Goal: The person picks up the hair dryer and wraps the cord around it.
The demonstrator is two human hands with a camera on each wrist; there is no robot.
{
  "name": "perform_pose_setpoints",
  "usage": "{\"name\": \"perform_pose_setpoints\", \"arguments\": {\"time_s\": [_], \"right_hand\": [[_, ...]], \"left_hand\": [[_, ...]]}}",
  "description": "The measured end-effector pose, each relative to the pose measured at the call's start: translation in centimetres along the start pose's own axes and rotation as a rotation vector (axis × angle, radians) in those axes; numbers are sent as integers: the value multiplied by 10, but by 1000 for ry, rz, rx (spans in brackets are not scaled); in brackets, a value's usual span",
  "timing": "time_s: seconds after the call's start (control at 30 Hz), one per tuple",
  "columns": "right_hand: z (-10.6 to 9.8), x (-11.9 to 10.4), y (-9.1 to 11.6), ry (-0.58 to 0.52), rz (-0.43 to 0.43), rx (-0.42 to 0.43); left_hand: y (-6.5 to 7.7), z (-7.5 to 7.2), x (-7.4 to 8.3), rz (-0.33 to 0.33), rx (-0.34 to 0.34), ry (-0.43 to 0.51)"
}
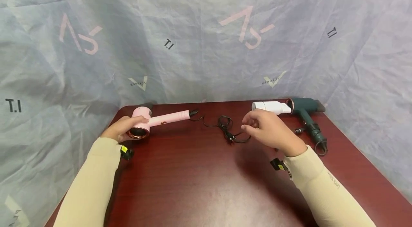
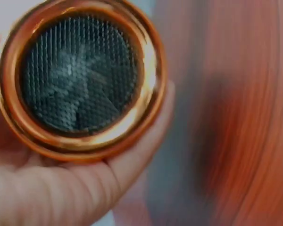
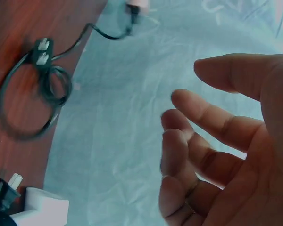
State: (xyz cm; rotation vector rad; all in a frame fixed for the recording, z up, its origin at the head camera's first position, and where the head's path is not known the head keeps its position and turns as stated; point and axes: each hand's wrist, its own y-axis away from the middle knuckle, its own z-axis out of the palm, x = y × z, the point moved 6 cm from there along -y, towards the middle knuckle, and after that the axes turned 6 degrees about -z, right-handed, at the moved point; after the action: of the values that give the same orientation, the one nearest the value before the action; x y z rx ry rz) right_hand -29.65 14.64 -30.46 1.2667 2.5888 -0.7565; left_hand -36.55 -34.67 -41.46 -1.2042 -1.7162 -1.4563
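Note:
At the left of the head view my left hand (image 1: 123,128) grips the barrel of a pink hair dryer (image 1: 170,118), its handle pointing right. Up close in the left wrist view, fingers and thumb wrap the barrel behind the copper-coloured rim (image 2: 153,70) and dark mesh. From the handle's end a black cord (image 1: 225,123) runs to a loose coil and plug on the table. My right hand (image 1: 268,130) hovers right of that coil, holding nothing, its fingers loosely bent and the thumb apart from them. Partly behind it lies a white hair dryer (image 1: 273,106).
A dark green hair dryer (image 1: 305,105) lies at the back right, its handle pointing toward the front. Another plug (image 1: 299,131) lies beside that handle. The reddish-brown table (image 1: 193,184) meets a grey cloth backdrop (image 1: 199,59) at the back and sides.

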Motion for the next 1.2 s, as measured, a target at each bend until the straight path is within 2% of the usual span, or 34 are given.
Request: {"name": "perform_pose_setpoints", "arguments": {"time_s": [0.07,0.17,0.3,0.4,0.5,0.6,0.7,0.9,1.03,1.2], "right_hand": [[-3,-7,1,-2,-35,29],[-11,-22,-2,-7,-115,83],[-23,-44,-12,-77,-188,121],[-30,-62,-19,-150,-233,141],[-33,-80,-21,-234,-311,194],[-35,-95,-18,-290,-380,263],[-35,-104,-15,-316,-404,303],[-32,-110,-9,-290,-372,310],[-30,-114,-7,-233,-358,309],[-23,-123,-6,-89,-352,287]], "left_hand": [[15,12,9,68,-81,139],[43,33,34,216,-189,304],[83,59,80,422,-243,439],[115,76,111,572,-205,486],[146,89,132,709,-138,509],[175,98,143,804,-69,540],[197,106,148,857,-35,568],[223,117,151,916,6,582],[236,120,154,1008,86,587],[243,123,157,1112,213,570]]}}
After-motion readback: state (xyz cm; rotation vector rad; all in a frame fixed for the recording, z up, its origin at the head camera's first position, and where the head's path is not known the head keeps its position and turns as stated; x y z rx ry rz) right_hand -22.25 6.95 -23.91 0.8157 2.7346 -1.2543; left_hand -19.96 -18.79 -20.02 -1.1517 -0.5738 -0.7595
